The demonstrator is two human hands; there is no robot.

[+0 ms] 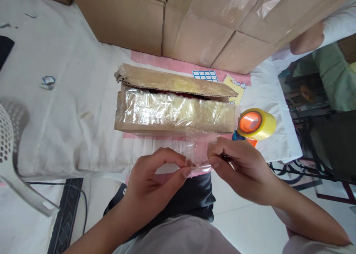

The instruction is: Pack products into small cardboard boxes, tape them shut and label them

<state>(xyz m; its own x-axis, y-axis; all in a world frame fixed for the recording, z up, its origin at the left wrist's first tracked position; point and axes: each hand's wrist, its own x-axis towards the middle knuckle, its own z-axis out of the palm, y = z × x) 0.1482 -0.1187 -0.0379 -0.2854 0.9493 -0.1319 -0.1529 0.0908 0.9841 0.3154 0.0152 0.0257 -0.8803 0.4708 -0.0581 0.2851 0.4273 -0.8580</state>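
Observation:
A long cardboard box (155, 81), wrapped over its near side in wrinkled clear tape, lies on the white-covered table (69, 116). A strip of clear tape (198, 152) hangs from the box's near edge. My left hand (155, 183) pinches the strip's lower left edge between thumb and fingertips. My right hand (241, 165) pinches its right edge, fingers closed. A roll of clear tape with an orange core (256, 123) sits just right of the box, above my right hand.
Large cardboard cartons (200, 20) stack along the table's far side. A white perforated plastic chair (11, 153) stands at left. Another person's arm in a white sleeve (325, 31) shows at top right. A black metal rack (319, 150) stands right of the table.

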